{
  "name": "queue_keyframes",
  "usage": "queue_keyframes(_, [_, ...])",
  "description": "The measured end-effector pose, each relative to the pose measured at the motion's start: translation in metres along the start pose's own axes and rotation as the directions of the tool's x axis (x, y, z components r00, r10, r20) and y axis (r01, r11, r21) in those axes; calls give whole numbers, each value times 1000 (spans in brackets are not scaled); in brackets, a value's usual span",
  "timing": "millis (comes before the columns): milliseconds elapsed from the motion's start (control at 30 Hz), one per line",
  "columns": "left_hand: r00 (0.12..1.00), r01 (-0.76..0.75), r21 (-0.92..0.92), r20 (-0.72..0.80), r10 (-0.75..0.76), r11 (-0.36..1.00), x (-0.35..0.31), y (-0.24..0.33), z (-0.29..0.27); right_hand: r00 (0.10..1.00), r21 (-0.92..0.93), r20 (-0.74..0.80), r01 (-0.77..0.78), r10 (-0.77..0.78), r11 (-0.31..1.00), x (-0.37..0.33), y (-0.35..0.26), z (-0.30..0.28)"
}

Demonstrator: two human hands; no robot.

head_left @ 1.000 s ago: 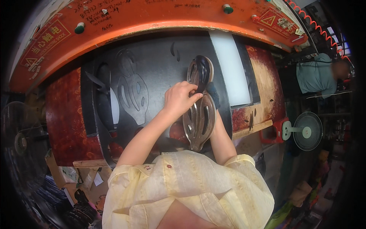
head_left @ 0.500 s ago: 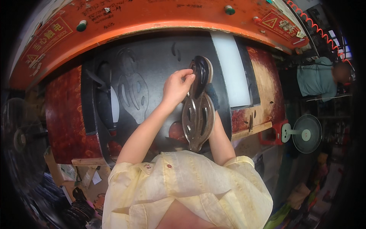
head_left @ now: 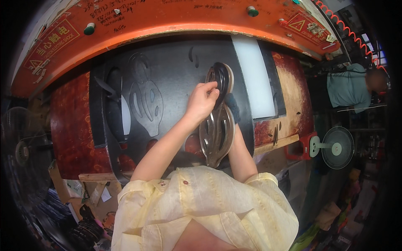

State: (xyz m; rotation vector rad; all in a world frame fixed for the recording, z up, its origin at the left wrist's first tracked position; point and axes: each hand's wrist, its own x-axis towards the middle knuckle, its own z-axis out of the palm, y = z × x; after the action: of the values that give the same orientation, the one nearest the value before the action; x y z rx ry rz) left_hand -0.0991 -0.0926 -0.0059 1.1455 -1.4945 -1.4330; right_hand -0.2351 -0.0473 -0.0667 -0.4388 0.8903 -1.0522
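A sole-shaped metal cutting die (head_left: 216,138) with slotted openings stands out over the black sheet, its narrow end toward my body. Behind its right side is my right hand (head_left: 232,107) in a dark blue glove, wrapped round the die's edge and mostly hidden by it. In the die's far lobe sits a glossy black piece (head_left: 222,85). My left hand (head_left: 202,101) is bare, its thumb and fingers pinched at the left side of that piece. The black sheet (head_left: 176,62) underneath bears a sole-shaped cut outline (head_left: 146,102) on the left.
An orange machine beam (head_left: 167,21) with green buttons spans the far side. A white board (head_left: 255,79) lies right of the sheet on a worn red table (head_left: 69,125). A fan (head_left: 336,147) stands at the right, and a person (head_left: 345,88) is beyond it.
My left hand has moved slightly right and nearer along the black piece, and its fingertips now lie over it. The die and my right hand have barely shifted.
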Motion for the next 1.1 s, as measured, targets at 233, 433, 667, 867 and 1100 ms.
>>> queue_keyframes(233, [959, -64, -142, 266, 100, 988, -22, 69, -1, 1000, 10, -2, 4, -4, 1000, -3, 3, 2])
queue_keyframes(433, [961, -228, -332, -228, 156, 916, 29, 94, -66, 1000, -1, -2, 8, -8, 1000, -8, 4, 1])
queue_keyframes(667, [983, -94, 539, -85, 165, 837, 36, 10, -23, 1000, 3, 8, -6, 6, 1000, -13, 8, -2])
queue_keyframes(867, [961, -197, 581, -46, 273, 790, 38, 5, -5, 1000, 14, 9, -10, 10, 1000, -15, 11, -2])
queue_keyframes(1100, [957, -205, 348, -127, 262, 915, 24, 5, -21, 1000, 21, 7, -8, 8, 1000, -15, 11, -5])
